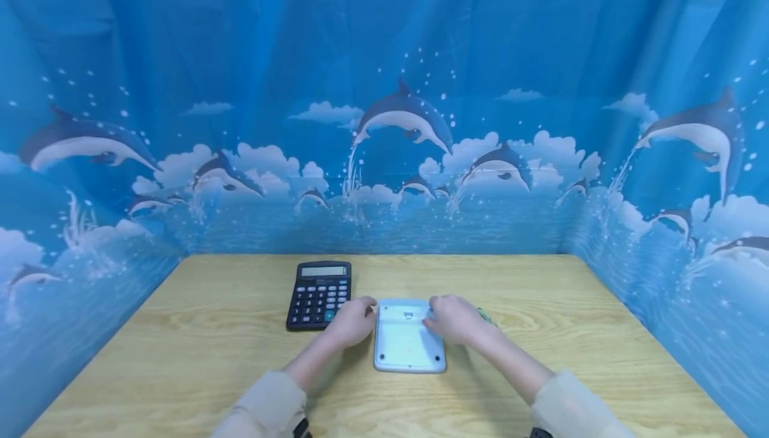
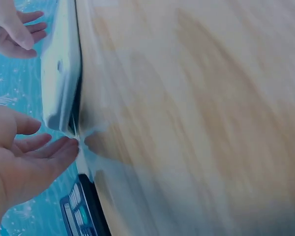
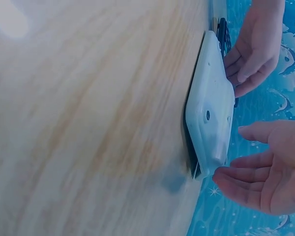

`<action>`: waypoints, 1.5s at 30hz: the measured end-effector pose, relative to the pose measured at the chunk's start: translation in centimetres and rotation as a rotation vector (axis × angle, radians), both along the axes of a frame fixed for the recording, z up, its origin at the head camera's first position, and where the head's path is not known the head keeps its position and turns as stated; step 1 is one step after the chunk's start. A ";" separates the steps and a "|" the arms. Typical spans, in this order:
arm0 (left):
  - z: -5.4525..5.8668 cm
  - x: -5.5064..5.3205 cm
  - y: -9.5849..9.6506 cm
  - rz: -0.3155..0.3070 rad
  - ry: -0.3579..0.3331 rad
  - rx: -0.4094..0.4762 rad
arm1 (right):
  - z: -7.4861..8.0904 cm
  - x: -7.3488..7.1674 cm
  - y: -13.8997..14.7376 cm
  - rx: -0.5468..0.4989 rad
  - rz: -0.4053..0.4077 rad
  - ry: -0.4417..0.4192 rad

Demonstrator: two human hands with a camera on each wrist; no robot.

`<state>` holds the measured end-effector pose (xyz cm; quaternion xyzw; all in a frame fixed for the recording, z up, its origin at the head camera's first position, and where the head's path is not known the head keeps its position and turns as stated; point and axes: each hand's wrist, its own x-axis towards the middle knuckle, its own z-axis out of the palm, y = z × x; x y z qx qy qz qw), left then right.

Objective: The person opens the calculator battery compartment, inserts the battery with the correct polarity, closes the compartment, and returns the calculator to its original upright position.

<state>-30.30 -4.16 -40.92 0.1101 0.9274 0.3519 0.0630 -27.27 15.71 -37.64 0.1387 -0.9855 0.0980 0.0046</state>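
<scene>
A white, flat device (image 1: 410,344) lies on the table with its back up, showing small dark round feet and a latch-like mark near its far end; its front face is hidden. At its left edge is my left hand (image 1: 353,322), fingers loosely bent and not wrapped around it. On the right side my right hand (image 1: 454,319) reaches over the far right edge, thumb apart from the fingers. The right wrist view shows the right fingers (image 3: 246,184) beside the device's edge; whether they touch it I cannot tell.
A black desk calculator (image 1: 320,296) lies face up just left of my left hand. Partly behind my right wrist is a small green item (image 1: 486,316), too little seen to identify. Blue dolphin-print curtains (image 1: 384,224) border the wooden table (image 1: 198,358) at the back and sides.
</scene>
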 end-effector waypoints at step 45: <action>1.2 0.2 0.9 0.300 -0.345 0.450 | -1.7 -0.5 0.0 -0.103 -0.044 -0.087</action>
